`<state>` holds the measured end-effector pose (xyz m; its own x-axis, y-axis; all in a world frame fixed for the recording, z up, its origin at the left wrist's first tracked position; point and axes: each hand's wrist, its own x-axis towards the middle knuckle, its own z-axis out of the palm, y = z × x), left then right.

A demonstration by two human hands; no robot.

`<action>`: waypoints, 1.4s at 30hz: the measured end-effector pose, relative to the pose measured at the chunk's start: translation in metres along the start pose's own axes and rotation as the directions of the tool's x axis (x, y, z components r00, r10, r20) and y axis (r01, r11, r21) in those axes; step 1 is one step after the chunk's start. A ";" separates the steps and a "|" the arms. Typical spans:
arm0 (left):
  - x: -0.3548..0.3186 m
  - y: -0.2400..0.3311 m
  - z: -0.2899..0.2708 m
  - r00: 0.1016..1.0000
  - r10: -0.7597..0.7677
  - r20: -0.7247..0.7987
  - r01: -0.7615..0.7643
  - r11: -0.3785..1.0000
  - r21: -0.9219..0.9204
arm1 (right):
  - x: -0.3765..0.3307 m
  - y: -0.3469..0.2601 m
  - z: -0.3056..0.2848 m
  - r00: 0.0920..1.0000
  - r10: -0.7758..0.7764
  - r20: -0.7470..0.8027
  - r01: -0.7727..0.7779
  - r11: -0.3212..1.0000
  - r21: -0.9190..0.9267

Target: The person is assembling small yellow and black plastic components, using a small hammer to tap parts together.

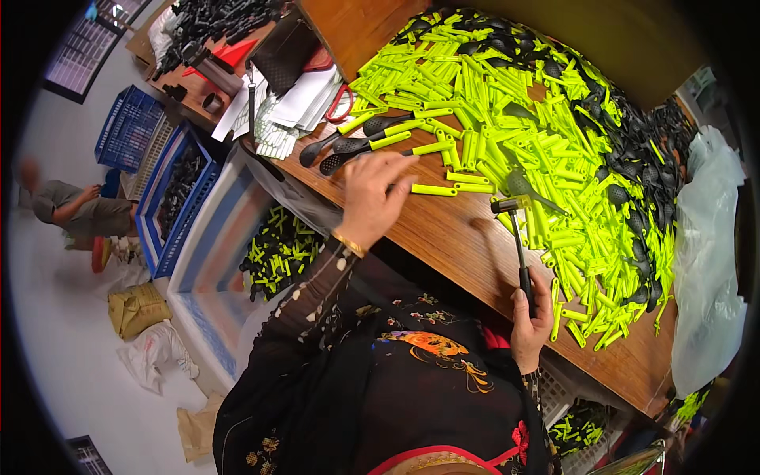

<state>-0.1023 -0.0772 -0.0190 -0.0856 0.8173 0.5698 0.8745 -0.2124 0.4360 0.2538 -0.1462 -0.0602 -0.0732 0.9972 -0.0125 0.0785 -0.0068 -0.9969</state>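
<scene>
My left hand [376, 198] is curled palm down at the table's left edge, around the head end of a kitchen utensil. Its green handle [434, 190] sticks out to the right past my thumb, and the rest is hidden under the hand. Beyond it lie several black spoons and slotted spoons [344, 146] with lime-green handles, side by side. My right hand [530, 321] grips the black handle of a small hammer [518, 237], whose head is raised near the pile's edge. A large heap of loose green handles [554, 170] lies to the right, with black utensil heads [633, 198] behind it.
The wooden table [451, 233] is bordered by a cardboard panel at the back. Papers [305, 99], red-handled scissors [340, 104] and a dark pouch sit at the far left. A plastic bag [704, 261] hangs at right. Blue crates [178, 202] and a person [75, 206] are on the left.
</scene>
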 end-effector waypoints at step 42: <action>-0.054 0.059 0.023 0.945 -0.189 0.267 0.224 0.969 -0.108 | -0.003 -0.037 0.005 0.860 -0.489 0.147 0.504 0.768 -0.395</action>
<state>-0.0352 -0.1214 -0.0401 -0.1184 0.9555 0.2703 0.7763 -0.0807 0.6252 0.2458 -0.1493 -0.0232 -0.2475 0.8498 0.4654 0.4162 0.5270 -0.7410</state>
